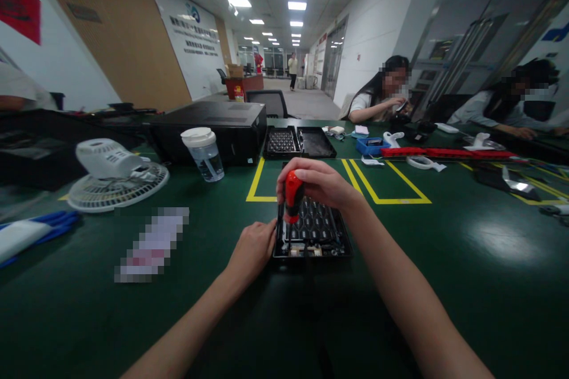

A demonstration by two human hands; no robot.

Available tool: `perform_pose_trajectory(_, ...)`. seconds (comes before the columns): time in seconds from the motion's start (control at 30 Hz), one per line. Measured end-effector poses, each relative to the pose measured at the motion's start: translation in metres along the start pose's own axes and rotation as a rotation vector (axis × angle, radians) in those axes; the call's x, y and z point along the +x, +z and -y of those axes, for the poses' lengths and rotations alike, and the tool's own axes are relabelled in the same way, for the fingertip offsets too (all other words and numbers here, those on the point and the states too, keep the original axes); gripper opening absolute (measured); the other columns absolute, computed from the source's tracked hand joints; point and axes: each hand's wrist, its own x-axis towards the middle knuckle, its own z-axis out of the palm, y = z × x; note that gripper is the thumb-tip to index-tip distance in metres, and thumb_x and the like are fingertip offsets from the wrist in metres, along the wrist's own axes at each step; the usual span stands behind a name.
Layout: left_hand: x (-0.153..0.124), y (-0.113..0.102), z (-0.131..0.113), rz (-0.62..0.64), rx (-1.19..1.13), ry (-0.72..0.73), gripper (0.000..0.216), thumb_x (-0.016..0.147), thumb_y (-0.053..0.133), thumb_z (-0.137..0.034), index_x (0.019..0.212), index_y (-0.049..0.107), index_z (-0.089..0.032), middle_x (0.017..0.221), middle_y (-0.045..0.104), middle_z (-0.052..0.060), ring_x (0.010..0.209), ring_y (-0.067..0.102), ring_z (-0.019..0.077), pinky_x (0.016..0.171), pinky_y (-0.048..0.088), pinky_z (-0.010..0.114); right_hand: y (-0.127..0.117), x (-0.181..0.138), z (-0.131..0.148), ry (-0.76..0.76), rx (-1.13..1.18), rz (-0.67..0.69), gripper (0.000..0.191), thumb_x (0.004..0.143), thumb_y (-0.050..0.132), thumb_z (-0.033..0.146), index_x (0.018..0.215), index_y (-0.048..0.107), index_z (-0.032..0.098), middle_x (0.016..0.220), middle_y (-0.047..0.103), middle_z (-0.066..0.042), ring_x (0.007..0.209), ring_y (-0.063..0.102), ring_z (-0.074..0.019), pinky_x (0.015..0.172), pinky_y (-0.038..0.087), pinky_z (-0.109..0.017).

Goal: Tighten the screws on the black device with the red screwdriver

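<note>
A black case with a honeycomb-patterned inside (313,222) lies on the green table in front of me. My right hand (317,180) is closed round the red and black handle of a screwdriver (293,195), held upright over the left part of the case. Its tip, low at the case's front left, is hard to make out. My left hand (254,246) rests against the left side of the case, its fingers bent at the edge and partly hidden.
Behind the case stand an open black box (282,142), a large black computer case (213,121) and a lidded clear cup (204,154). A white fan (118,174) lies at left. Blue tray (372,145) and red strip (444,154) are at right. Two people (377,100) sit across.
</note>
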Motion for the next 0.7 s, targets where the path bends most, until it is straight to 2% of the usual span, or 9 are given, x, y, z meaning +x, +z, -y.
perform_pose_trajectory(0.4, 0.0013, -0.0006, -0.0004, 0.012, -0.009, -0.002, 0.034, 0.090, 0.031, -0.027, 0.119, 0.048, -0.019, 0.095, 0.062, 0.008, 0.085, 0.056, 0.0170, 0.079, 0.041, 0.030, -0.0034, -0.0012, 0.0043, -0.033, -0.145, -0.049, 0.017, 0.084, 0.051, 0.025, 0.091, 0.055, 0.010, 0.085, 0.061, -0.007, 0.076, 0.063, -0.0146, 0.071, 0.051, -0.031)
perform_pose_trajectory(0.7, 0.0014, 0.0032, 0.0020, -0.010, -0.006, 0.000, 0.031, 0.091, 0.031, -0.027, 0.113, 0.052, -0.019, 0.092, 0.062, 0.007, 0.084, 0.056, 0.0173, 0.078, 0.041, 0.031, 0.0061, 0.0006, 0.0092, -0.034, -0.292, -0.134, 0.017, 0.079, 0.058, 0.025, 0.085, 0.056, 0.010, 0.080, 0.062, -0.006, 0.073, 0.063, -0.0135, 0.068, 0.050, -0.028)
